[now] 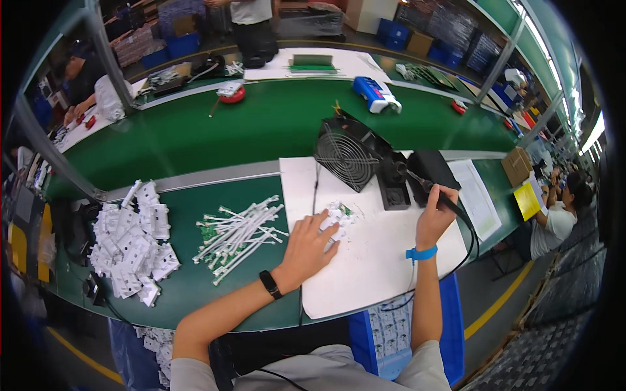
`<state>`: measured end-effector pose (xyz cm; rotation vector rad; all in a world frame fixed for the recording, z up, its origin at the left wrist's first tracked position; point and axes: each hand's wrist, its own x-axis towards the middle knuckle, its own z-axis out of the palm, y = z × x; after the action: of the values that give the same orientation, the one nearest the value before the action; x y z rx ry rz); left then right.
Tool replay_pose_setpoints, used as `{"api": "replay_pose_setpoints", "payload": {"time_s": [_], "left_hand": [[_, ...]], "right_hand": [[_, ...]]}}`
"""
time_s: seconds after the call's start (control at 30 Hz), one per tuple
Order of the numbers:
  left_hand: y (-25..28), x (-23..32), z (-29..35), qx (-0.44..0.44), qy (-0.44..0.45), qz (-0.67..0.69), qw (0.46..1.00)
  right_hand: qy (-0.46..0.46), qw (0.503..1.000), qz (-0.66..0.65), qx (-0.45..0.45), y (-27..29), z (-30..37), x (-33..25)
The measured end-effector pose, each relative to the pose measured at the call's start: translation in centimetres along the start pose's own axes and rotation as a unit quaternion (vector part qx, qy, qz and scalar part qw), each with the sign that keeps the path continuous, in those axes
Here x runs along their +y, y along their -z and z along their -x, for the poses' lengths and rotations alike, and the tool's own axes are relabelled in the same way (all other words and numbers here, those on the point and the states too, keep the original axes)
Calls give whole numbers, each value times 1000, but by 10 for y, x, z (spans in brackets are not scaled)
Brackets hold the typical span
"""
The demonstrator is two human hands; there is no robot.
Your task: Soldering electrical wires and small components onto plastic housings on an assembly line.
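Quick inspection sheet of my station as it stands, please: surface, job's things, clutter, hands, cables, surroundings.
Surface: green bench with a white mat under both hands.
Job's things: small white parts with a green board on the mat; soldering iron with a black handle.
Clutter: pile of white parts at far left; bundle of white strips beside it; black fan and iron stand behind the mat.
Hands: left hand rests on the small parts; right hand grips the iron, blue wrist strap on.
Cables: black iron lead loops off the mat's right edge.
Surroundings: green conveyor belt behind; other people at neighbouring stations.
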<state>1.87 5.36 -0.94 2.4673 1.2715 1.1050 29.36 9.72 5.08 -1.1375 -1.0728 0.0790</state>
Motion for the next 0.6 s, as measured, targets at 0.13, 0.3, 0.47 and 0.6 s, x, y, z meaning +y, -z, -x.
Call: {"api": "replay_pose_setpoints", "payload": {"time_s": [0.13, 0.3, 0.47, 0.6], "left_hand": [[-2, -2, 2, 2, 1, -2, 1000], [-4, -1, 4, 17, -3, -10, 1000], [-5, -3, 6, 7, -4, 9, 1000], [-7, -3, 7, 12, -4, 21, 1000]], "right_hand": [[-2, 998, 21, -57, -25, -17, 24], [-1, 985, 96, -142, -45, -29, 52], [-28, 983, 53, -173, -45, -29, 59], [-84, 975, 102, -178, -48, -25, 63]]}}
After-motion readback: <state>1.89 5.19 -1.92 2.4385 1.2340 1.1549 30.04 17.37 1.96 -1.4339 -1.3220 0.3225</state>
